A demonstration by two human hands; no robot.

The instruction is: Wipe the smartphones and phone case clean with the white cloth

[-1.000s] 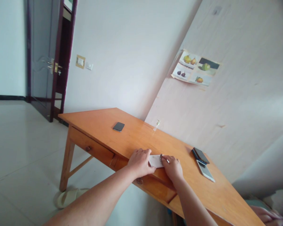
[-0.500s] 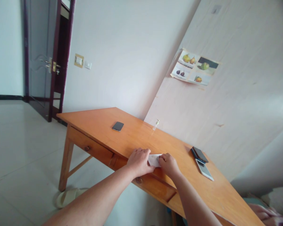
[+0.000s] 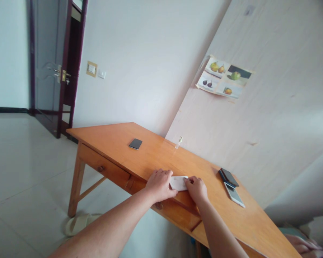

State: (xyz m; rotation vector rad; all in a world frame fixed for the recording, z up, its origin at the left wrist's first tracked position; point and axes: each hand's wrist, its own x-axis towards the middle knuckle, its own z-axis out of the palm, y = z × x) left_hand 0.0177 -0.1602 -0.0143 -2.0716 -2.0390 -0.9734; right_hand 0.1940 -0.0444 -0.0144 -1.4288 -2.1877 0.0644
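Observation:
Near the table's front edge, my left hand (image 3: 158, 185) is wrapped round the left end of a flat white phone-like slab (image 3: 178, 183), thumb on the near side, fingers on the far side. My right hand (image 3: 197, 189) is closed at the slab's right end, fingertips touching its far right corner. A small dark spot shows at those fingertips, too small to make out. The slab lies low over the wooden table (image 3: 153, 157); whether it rests on the wood I cannot tell.
A dark phone (image 3: 135, 144) lies toward the left. A small pump bottle (image 3: 178, 142) stands by the wall. At the right are a dark flat device (image 3: 229, 177) and a white-framed phone or tablet (image 3: 234, 195). A pale slipper (image 3: 79, 224) is on the floor.
My right hand has shifted slightly right along the white slab, so more of its face shows. My left hand keeps its hold. The whole view has moved a little.

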